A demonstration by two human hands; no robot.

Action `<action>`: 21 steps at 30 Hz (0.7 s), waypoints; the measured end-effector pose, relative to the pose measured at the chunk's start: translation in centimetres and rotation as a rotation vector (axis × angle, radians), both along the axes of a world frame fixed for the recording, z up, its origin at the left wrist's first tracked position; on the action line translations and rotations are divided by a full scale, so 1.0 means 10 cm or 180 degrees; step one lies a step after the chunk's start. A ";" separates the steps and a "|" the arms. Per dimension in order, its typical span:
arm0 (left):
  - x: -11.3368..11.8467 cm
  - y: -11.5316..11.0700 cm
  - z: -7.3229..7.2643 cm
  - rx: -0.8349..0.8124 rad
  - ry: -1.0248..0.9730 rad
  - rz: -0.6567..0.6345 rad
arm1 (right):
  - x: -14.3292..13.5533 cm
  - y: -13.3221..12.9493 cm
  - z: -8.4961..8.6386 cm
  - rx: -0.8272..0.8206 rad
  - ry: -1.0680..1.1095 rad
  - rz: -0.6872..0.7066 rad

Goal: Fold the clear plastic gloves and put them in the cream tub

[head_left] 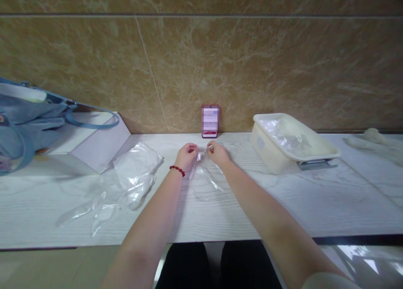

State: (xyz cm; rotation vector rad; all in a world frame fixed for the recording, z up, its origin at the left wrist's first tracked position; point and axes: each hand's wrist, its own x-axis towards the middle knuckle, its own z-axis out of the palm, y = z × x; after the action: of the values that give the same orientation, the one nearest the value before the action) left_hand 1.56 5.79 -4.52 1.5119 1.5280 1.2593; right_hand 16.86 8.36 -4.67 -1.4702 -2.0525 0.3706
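Observation:
A clear plastic bag (pixel 206 177) lies on the white wood-grain table in front of me, its upper end between my two hands. My left hand (pixel 187 154), with a dark red bead bracelet above it, pinches the bag's upper left side. Opposite it, my right hand (pixel 218 153) has thumb and forefinger closed on the bag's upper right side. A small shiny crumpled part of the plastic shows between the fingertips. Left of my left arm rests a heap of clear plastic bags (pixel 137 165), some spread loosely toward the table's front edge.
A phone (pixel 210 121) leans upright against the marbled wall behind my hands. To the right stands a cream bin (pixel 273 154) holding clear plastic, with a grey latch. A white box (pixel 97 144) and blue bag (pixel 31 121) occupy the left. Pale fabric (pixel 374 144) lies far right.

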 end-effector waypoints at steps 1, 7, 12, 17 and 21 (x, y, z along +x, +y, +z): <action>-0.01 0.02 -0.01 0.0009 -0.0219 -0.0017 | 0.01 0.01 -0.01 0.0016 0.0173 0.0082; -0.03 0.04 -0.05 -0.0077 -0.0710 -0.0396 | 0.01 0.07 -0.04 0.0349 0.0787 0.0547; -0.05 0.05 -0.04 0.0255 -0.0570 -0.0484 | 0.02 0.07 -0.01 0.0579 0.0714 0.0641; -0.09 0.08 -0.03 0.0466 0.0857 -0.0161 | 0.02 0.03 0.05 0.0423 0.0049 0.0484; -0.13 0.07 -0.01 0.0409 0.1988 0.0077 | 0.02 -0.03 0.11 0.0033 -0.0745 0.0042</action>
State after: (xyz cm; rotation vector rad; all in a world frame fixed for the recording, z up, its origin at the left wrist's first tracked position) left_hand 0.21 6.50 -4.62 2.1090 1.8708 0.9521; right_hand 17.03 8.05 -3.60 -1.5569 -2.2427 0.1999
